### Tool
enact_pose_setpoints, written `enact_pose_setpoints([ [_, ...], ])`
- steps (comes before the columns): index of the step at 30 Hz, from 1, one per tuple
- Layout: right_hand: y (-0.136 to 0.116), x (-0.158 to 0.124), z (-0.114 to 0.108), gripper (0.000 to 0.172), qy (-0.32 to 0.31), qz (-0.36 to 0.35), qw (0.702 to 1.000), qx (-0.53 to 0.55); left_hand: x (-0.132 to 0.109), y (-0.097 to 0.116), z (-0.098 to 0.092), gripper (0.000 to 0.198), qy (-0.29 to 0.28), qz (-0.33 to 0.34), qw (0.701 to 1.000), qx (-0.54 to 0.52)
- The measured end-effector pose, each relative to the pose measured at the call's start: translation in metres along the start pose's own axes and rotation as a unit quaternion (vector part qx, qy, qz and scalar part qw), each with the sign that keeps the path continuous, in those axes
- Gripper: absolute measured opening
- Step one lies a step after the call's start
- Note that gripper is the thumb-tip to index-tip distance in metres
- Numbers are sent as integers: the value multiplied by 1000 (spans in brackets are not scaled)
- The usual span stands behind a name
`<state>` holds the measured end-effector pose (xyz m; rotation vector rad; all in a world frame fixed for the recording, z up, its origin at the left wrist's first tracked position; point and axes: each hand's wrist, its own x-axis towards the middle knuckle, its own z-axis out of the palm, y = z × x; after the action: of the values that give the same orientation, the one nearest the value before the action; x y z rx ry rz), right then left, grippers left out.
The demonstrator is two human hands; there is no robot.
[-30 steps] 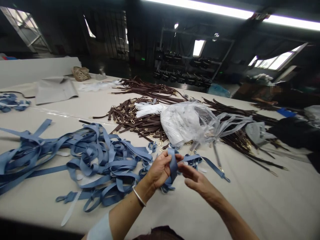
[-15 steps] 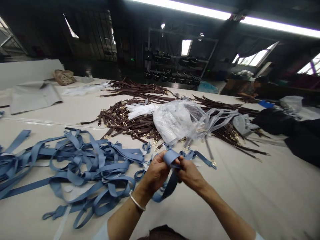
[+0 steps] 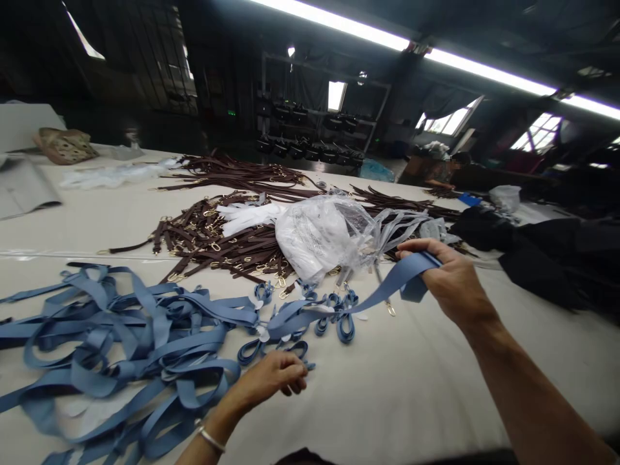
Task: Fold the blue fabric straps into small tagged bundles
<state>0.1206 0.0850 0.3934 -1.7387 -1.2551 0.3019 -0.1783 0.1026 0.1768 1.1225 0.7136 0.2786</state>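
A blue webbing strap point(image 3: 372, 294) runs from the middle of the table up to my right hand point(image 3: 450, 278), which grips it near a folded-over end, above the table. My left hand point(image 3: 278, 374) is lower and nearer to me, its fingers curled in and no strap seen in them. Just beyond it are several small coiled blue straps point(image 3: 346, 328) with white tags. To its left spreads a tangled pile of long blue straps point(image 3: 159, 342).
Behind lie heaps of dark brown straps point(image 3: 227, 242) with gold-coloured clasps. A clear plastic bag point(image 3: 314, 232) rests against them. Dark fabric point(image 3: 547, 258) is piled at the right. A patterned bag point(image 3: 62, 145) stands at the far left. Another person point(image 3: 440, 171) is at the far right back.
Both hands held the blue strap close together. My right hand has carried it up and to the right, drawing it out. My left hand has let go and moved down and left.
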Motion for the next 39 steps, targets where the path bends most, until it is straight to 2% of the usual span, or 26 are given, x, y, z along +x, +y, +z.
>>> enact_pose_setpoints([
  [2,-9,-3,4,34,-14,-23,999,-30,1,16,5,41,0,33,998,63],
  [5,-23,-12,17,25,-59,-68,995,-51,9,60,21,37,80,163,980,76],
  [6,-27,-15,22,22,-72,-85,992,-58,14,76,28,43,82,206,973,67],
  [8,-32,-22,30,22,-99,-118,985,-76,24,104,42,57,17,272,962,15],
  [10,-33,-26,32,23,-121,-143,978,-95,32,120,52,57,-81,300,949,-54],
  [12,-26,-26,27,23,-110,-139,979,-99,37,121,53,52,-151,284,942,-96],
  [14,-13,-22,15,26,-64,-100,990,-77,37,111,43,48,-183,240,948,-101],
  [16,4,-18,3,29,-2,-47,997,-55,33,96,29,43,-184,186,962,-83],
  [18,18,-17,1,30,42,-31,996,-78,29,89,18,39,-167,148,972,-69],
  [20,26,-23,11,34,41,-74,989,-124,25,96,19,38,-155,148,974,-75],
  [22,24,-31,30,39,-15,-147,978,-145,24,117,29,37,-155,182,968,-81],
  [25,5,-39,52,42,-108,-205,967,-109,26,156,48,33,-163,238,957,-44],
  [28,-23,-29,45,34,-103,-176,978,-41,28,174,50,29,-178,246,953,-14],
  [30,-43,-16,28,27,-68,-135,988,34,30,171,41,30,-176,231,957,-6],
  [33,-74,3,4,25,-37,-91,984,151,39,153,23,31,-165,208,964,24],
  [35,-93,12,-7,22,-27,-94,977,188,46,141,13,32,-162,197,966,46],
  [39,-123,29,-21,18,28,-152,969,191,60,119,3,35,-139,167,972,84],
])
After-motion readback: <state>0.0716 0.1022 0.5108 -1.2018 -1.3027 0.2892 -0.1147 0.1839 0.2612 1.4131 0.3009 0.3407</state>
